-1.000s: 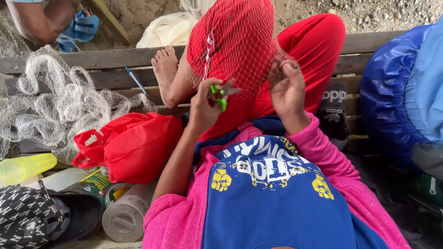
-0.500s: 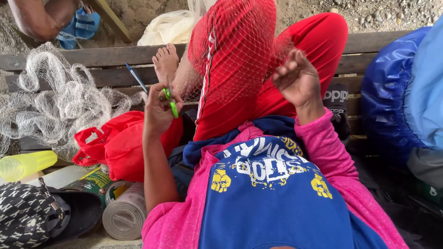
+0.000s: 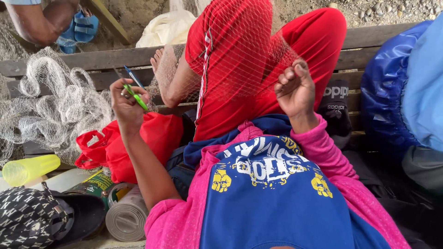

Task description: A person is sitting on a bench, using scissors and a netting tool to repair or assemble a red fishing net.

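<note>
My left hand (image 3: 125,102) is raised to the left over the wooden bench (image 3: 92,60) and grips a thin green netting needle (image 3: 136,97). My right hand (image 3: 295,90) is closed on the fine fishing net (image 3: 240,60) that is stretched over my raised knees in red trousers (image 3: 277,50). My bare foot (image 3: 161,62) rests on the bench under the mesh. A fine thread between needle and net is too thin to make out.
A heap of pale net (image 3: 50,106) lies on the bench at left, with a red bag (image 3: 152,138) beside my leg. A yellow tube (image 3: 27,169), a can (image 3: 94,184), a grey roll (image 3: 127,216) and a patterned cap (image 3: 32,219) sit lower left. Another person's arm (image 3: 39,20) is top left; blue bags (image 3: 401,92) at right.
My left hand has drawn the green needle away from the net, moving out to the left. My right hand has stayed closed on the mesh near my knee.
</note>
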